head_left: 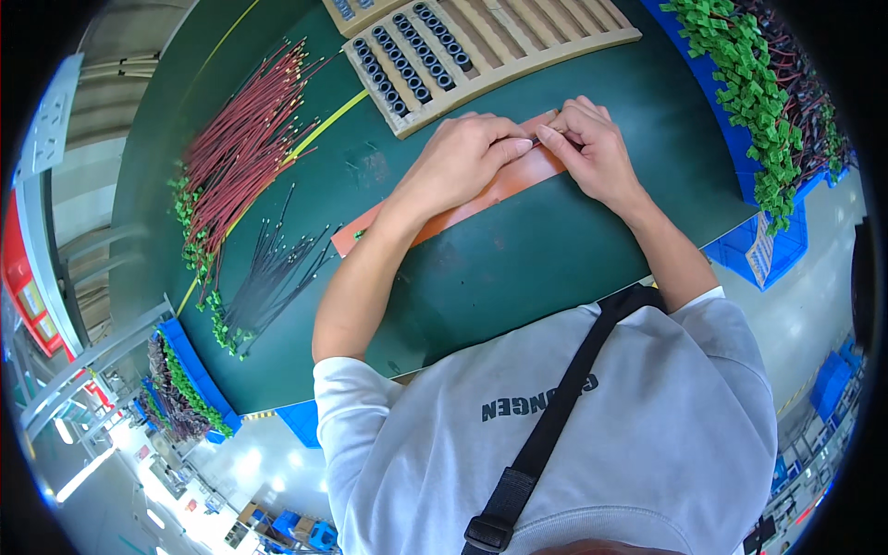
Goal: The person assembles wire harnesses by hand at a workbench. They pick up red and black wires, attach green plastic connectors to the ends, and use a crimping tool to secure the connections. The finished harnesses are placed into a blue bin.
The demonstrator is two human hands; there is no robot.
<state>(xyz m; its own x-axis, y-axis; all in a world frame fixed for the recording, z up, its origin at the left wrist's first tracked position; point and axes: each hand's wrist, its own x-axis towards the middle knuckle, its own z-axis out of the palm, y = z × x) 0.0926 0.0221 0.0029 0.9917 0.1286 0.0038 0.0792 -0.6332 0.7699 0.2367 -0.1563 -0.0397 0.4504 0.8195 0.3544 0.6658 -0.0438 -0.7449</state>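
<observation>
Both my hands meet over a long orange strip (453, 218) that lies slantwise on the green tabletop. My left hand (470, 159) is closed, its thumb and fingers pinched together at the strip's far edge. Close beside it, my right hand (592, 153) is also closed, with thumb and fingertips pressed together. Whatever the fingertips hold is small and mostly hidden by the fingers. A bit of green shows at the strip's left end, next to my left forearm.
Red wires (254, 125) with green connectors lie at the left, black wires (276, 268) nearer me. A slotted tan tray (527, 70) at the back holds rows of black ring-shaped parts. Blue bins with green-ended wires (763, 120) flank the table's right and lower left.
</observation>
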